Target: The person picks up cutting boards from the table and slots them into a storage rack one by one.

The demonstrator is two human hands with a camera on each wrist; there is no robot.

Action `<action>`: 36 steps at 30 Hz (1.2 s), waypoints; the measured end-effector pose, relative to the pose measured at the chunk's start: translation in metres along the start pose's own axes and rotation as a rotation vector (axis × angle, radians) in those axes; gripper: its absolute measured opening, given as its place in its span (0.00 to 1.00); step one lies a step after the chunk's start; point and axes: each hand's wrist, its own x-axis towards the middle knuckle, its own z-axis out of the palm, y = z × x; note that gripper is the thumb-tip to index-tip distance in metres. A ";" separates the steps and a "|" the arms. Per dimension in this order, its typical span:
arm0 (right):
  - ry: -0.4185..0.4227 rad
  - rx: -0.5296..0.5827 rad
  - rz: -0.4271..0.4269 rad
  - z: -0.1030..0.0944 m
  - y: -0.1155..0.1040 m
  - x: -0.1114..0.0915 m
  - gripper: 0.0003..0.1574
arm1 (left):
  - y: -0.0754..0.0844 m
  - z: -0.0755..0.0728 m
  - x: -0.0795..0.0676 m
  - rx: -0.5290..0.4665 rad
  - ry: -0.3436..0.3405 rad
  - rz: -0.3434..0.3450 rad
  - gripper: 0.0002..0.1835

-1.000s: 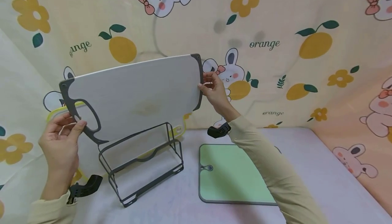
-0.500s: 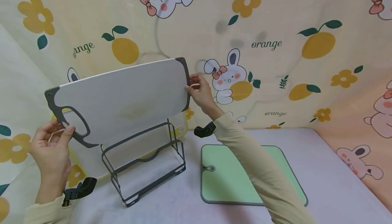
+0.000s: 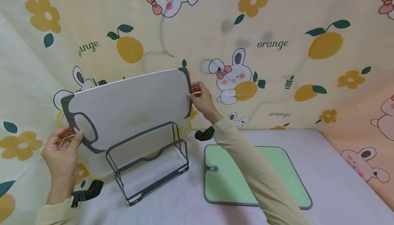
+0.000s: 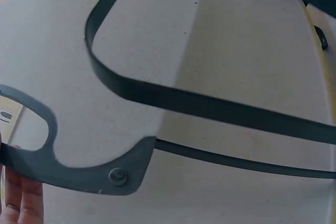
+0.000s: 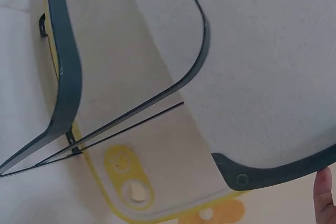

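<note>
A white cutting board (image 3: 129, 102) with dark grey ends and a handle cutout is held up, tilted lower at its left end, behind the top bar of a black wire rack (image 3: 154, 156). My left hand (image 3: 63, 151) pinches its handle end, thumb in front. At the other end my right hand (image 3: 204, 101) pinches the short grey edge. Behind it, a second white cutting board with a yellow rim (image 5: 144, 177) stands in the rack, mostly hidden. In the left wrist view the board's grey lower corner (image 4: 118, 177) lies close to the rack's thin rear bar.
A green cutting board (image 3: 246, 190) with a grey rim lies flat on the white tabletop (image 3: 332, 197), right of the rack and partly under my right sleeve. A patterned cloth (image 3: 277, 74) with rabbits and oranges hangs behind.
Both hands have shifted the white cutting board left, then lowered it toward the rack. My right arm has moved left, uncovering more of the green board.
</note>
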 end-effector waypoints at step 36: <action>-0.101 0.158 0.219 0.015 0.058 -0.023 0.15 | -0.041 -0.030 -0.027 0.053 0.106 -0.085 0.16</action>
